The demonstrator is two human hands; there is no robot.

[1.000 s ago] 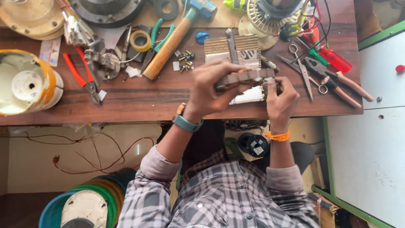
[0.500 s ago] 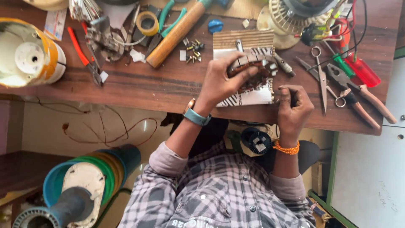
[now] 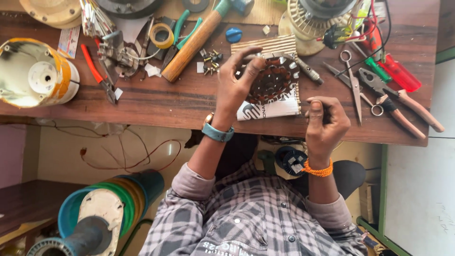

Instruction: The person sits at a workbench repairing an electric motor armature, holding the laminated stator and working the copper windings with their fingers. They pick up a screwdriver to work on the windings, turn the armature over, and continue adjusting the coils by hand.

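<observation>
Gripping the round copper-wound stator (image 3: 274, 80) by its rim, the left hand (image 3: 235, 85) is tilting it on the wooden workbench (image 3: 156, 102); the right hand (image 3: 326, 122) is curled shut, contents hidden. Nearby loose screws (image 3: 208, 60) risk being scattered if the stator slips.

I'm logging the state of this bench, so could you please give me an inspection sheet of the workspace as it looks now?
Surface: dark wooden bench, crowded along the far side.
Job's things: round copper-wound stator, lying on a printed sheet.
Clutter: wooden-handled hammer, scissors, pliers, small screws, tape roll, cream motor housing.
Grippers: left hand grips the stator's rim; right hand is closed in a fist beside it, contents cannot be told.
Cables: red and black wires at a motor part, thin wire hanging below the bench.
Surroundings: stacked coloured tubs, green-framed white cabinet.
</observation>
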